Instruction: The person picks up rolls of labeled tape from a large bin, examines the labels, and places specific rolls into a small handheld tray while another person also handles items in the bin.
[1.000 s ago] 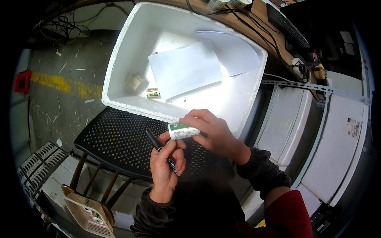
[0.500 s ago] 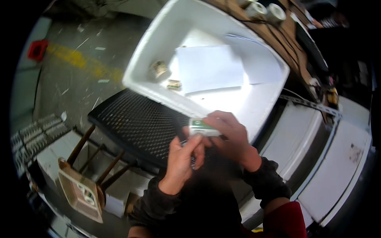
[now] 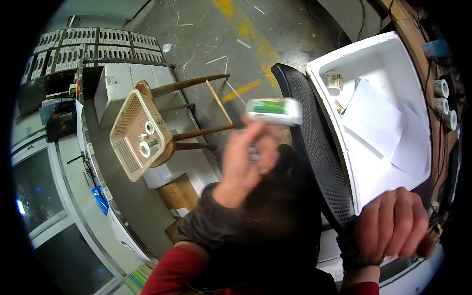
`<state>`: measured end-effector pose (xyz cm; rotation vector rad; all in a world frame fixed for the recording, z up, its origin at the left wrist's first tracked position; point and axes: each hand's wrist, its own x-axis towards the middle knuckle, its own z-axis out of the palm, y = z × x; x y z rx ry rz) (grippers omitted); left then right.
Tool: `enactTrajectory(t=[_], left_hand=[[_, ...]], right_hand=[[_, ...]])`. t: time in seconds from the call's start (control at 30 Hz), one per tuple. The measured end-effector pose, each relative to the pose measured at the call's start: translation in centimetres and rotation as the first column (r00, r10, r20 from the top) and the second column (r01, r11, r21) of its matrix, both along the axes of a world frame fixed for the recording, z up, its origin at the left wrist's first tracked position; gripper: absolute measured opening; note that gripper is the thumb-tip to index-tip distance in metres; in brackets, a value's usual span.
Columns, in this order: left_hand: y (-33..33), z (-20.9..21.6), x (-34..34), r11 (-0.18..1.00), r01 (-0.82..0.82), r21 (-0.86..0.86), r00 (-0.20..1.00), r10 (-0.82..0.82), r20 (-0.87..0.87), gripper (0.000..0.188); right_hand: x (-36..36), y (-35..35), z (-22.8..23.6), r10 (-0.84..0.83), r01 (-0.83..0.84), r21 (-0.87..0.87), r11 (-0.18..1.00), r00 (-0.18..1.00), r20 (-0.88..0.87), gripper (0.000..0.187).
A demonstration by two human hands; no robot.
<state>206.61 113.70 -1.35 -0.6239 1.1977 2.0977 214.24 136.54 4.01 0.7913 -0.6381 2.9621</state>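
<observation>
My left hand (image 3: 250, 160) is closed round the lower side of a small white-and-green roll (image 3: 273, 111), held up over the floor beside the black mesh chair back (image 3: 319, 147). A small dark, shiny object shows between its lower fingers, too blurred to name. At the lower right, my right hand (image 3: 393, 226) is back up with its fingers curled under, by the near corner of the white foam box (image 3: 357, 189). Whatever it may hold is hidden. Inside the box lie sheets of white paper (image 3: 376, 120) and a few small rolls, one of them a label roll (image 3: 334, 81).
To the left, a beige plastic basket (image 3: 125, 140) with small rolls rests on a wooden stool (image 3: 169, 147). White cartons (image 3: 118, 91) stand behind it. Several white rolls (image 3: 441, 105) sit on the wooden bench at the right. Paper scraps litter the floor (image 3: 196, 39).
The view has swung left. My hands have parted: the left has carried the roll away from the box toward the basket side, and the right has let go of it and stays near the box.
</observation>
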Motion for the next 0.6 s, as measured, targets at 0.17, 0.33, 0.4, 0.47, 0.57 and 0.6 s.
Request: enactTrajectory(t=[0.17,0.33,0.4,0.47,0.57,0.6], left_hand=[[-10.8,0.0,-2.8,0.917,-0.390,-0.082,0.908,0.368,-0.202,0.030],[-26.0,0.0,-4.6,0.786,-0.581,-0.209,0.796,0.496,-0.348,0.025],[-30.0,-0.5,-5.1,0.766,-0.635,-0.097,0.754,0.587,-0.295,0.030],[-35.0,-1.2,-5.2,0.752,-0.660,-0.003,0.734,0.643,-0.220,0.027],[-39.8,-2.5,-5.6,0.647,-0.762,-0.019,0.639,0.747,-0.183,0.023],[-41.9,-3.2,-5.7,0.629,-0.776,-0.029,0.622,0.757,-0.201,0.025]], right_hand=[[-2.2,-5.6,5.3,0.041,-0.001,-0.365,0.931,0.994,0.102,0.041],[-3.1,-2.7,3.4,0.255,-0.218,-0.370,0.903,0.965,0.054,0.026],[-2.8,-2.2,2.4,0.374,-0.332,-0.409,0.850,0.927,0.024,0.023],[-2.5,-2.1,2.0,0.443,-0.382,-0.458,0.802,0.896,0.029,0.023],[-2.8,-2.0,2.7,0.365,-0.283,-0.419,0.863,0.922,0.128,0.022],[-2.3,-1.8,2.7,0.327,-0.241,-0.421,0.875,0.934,0.145,0.021]])
